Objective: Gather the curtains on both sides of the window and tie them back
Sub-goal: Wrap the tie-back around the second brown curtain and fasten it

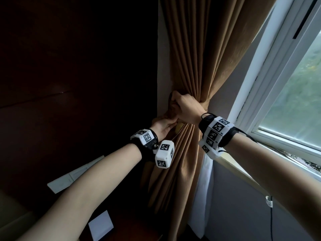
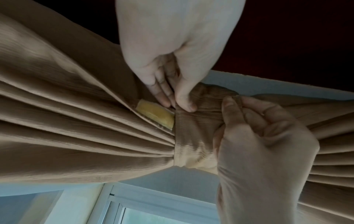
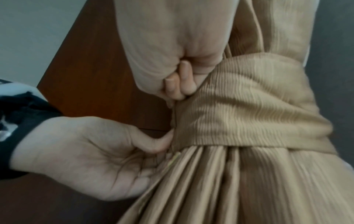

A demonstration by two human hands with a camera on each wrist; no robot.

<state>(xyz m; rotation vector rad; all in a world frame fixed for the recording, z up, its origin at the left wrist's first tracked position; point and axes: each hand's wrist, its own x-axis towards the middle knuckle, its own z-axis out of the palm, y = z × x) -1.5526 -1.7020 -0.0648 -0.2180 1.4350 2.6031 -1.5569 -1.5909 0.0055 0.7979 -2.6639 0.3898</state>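
Note:
A tan pleated curtain [image 1: 199,58] hangs left of the window, bunched at mid height by a matching fabric tieback [image 2: 193,136]. My right hand [image 1: 175,100] grips the tieback's upper end with its fingers curled round the fabric [image 3: 178,91]. Just below it, my left hand [image 1: 171,123] pinches the band's edge between thumb and fingers [image 2: 180,106]. A yellowish patch [image 2: 156,116] shows among the folds beside the left fingertips. The band [image 3: 249,113] wraps tightly round the pleats [image 3: 210,189]. What the band's end is fastened to is hidden behind the hands.
The white window frame [image 1: 260,94] and sill [image 1: 286,145] lie to the right. A white sheer curtain [image 1: 203,188] hangs below the tan one. A dark wood panel [image 1: 69,66] fills the left. White papers [image 1: 100,225] lie low left, and a thin cable [image 1: 271,216] hangs at the right.

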